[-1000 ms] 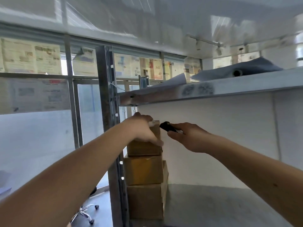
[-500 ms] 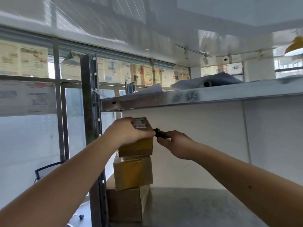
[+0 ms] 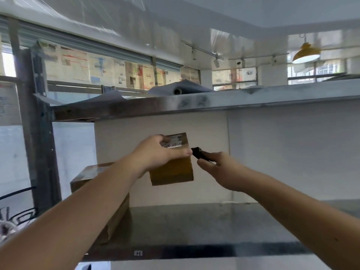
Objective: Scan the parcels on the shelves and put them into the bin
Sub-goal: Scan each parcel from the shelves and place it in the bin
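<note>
The parcel [image 3: 172, 168] is held in the air between the two shelves, clear of the lower shelf [image 3: 204, 227] and of the stack [image 3: 97, 176] to its left. The left hand [image 3: 155, 154] grips it from above, fingers curled over its top edge beside the white label [image 3: 172, 146]. The right hand [image 3: 220, 166] is clenched round a small black scanner [image 3: 198, 152], whose tip sits just beside the parcel's upper right corner. To the right of the parcel the lower shelf is bare metal, with open room up to the upper shelf [image 3: 194, 106]. A white panel [image 3: 272, 152] closes the back. A steel post [image 3: 37, 133] stands at the left, with papered windows [image 3: 97, 69] behind. A yellow lamp [image 3: 306, 53] hangs at the upper right.
</note>
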A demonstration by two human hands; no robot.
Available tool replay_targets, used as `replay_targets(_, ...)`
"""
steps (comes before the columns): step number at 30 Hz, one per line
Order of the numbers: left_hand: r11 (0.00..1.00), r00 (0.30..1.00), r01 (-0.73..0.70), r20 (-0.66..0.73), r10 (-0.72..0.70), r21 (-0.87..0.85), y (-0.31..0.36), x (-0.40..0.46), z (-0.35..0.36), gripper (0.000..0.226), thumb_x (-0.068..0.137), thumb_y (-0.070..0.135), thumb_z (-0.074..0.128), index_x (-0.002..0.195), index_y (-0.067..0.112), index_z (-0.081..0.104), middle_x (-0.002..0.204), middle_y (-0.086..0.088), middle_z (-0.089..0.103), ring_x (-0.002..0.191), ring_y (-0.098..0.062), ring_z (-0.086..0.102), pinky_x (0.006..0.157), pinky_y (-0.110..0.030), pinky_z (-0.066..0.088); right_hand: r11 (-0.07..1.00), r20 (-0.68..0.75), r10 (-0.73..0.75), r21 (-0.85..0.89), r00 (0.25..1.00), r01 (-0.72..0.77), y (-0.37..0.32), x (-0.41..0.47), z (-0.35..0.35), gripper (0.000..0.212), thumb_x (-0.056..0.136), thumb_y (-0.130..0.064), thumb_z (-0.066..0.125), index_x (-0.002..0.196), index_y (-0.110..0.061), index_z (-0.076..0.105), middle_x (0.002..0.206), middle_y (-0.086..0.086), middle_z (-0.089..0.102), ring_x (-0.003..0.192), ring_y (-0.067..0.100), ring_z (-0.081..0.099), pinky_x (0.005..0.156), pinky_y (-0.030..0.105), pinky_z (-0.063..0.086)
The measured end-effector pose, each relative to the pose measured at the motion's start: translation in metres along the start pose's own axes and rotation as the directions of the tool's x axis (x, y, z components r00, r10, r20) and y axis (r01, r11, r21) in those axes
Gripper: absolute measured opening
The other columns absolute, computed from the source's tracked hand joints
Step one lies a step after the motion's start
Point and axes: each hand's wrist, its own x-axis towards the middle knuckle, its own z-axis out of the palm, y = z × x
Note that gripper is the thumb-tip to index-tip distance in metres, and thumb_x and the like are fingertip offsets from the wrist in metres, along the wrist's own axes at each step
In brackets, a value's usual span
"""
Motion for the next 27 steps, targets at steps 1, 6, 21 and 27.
replay_targets(1, 0.999, 0.999, 0.006, 0.032, -0.004, -0.052, 0.001, -0.002, 0.017, 0.145, 0.017, 0.107, 0.063, 0.144, 0.040, 0.047, 0.118, 0.012, 0.051, 0.098, -0.013, 0.053, 0.074, -0.034, 0.051, 1.000, 0.013, 0.019, -0.019, 1.000, -0.019, 0.013, -0.010, -0.005, 0.042, 0.103, -0.055, 0.048, 0.139, -0.036, 0.060, 0.064, -0.006, 0.054, 0.042, 0.003, 0.044, 0.039, 0.017, 0.030)
replay_targets(6, 0.983, 0.985, 0.036, 0.171, -0.005, -0.181, -0.012, -0.019, 0.104, 0.124, 0.030, 0.107, 0.064, 0.138, 0.047, 0.054, 0.132, 0.009, 0.055, 0.106, -0.012, 0.059, 0.084, -0.035, 0.057, 0.989, 0.072, 0.128, -0.078, 0.989, -0.122, 0.074, -0.060, -0.020, 0.045, 0.104, -0.056, 0.048, 0.144, -0.038, 0.056, 0.079, -0.006, 0.064, 0.054, 0.003, 0.054, 0.041, 0.014, 0.035)
replay_targets(21, 0.655, 0.964, 0.223, 0.261, -0.041, -0.722, -0.006, -0.021, 0.217, 0.117, 0.052, 0.015, 0.098, 0.150, 0.051, 0.046, 0.133, 0.002, 0.060, 0.118, -0.027, 0.064, 0.088, -0.043, 0.063, 0.935, 0.106, 0.313, -0.211, 0.944, -0.286, 0.144, -0.128, -0.050, 0.040, 0.103, -0.054, 0.051, 0.133, -0.032, 0.064, 0.072, -0.005, 0.062, 0.053, 0.010, 0.051, 0.044, 0.022, 0.034)
replay_targets(27, 0.669, 0.987, 0.016, 0.119, 0.109, -0.743, -0.026, -0.027, 0.240, 0.115, 0.052, 0.038, 0.105, 0.142, 0.066, 0.039, 0.146, 0.008, 0.050, 0.128, -0.024, 0.057, 0.097, -0.045, 0.061, 0.943, 0.104, 0.323, -0.124, 0.941, -0.310, 0.148, -0.124, -0.037, 0.037, 0.105, -0.050, 0.050, 0.133, -0.029, 0.061, 0.071, -0.003, 0.060, 0.055, 0.011, 0.049, 0.045, 0.021, 0.034)
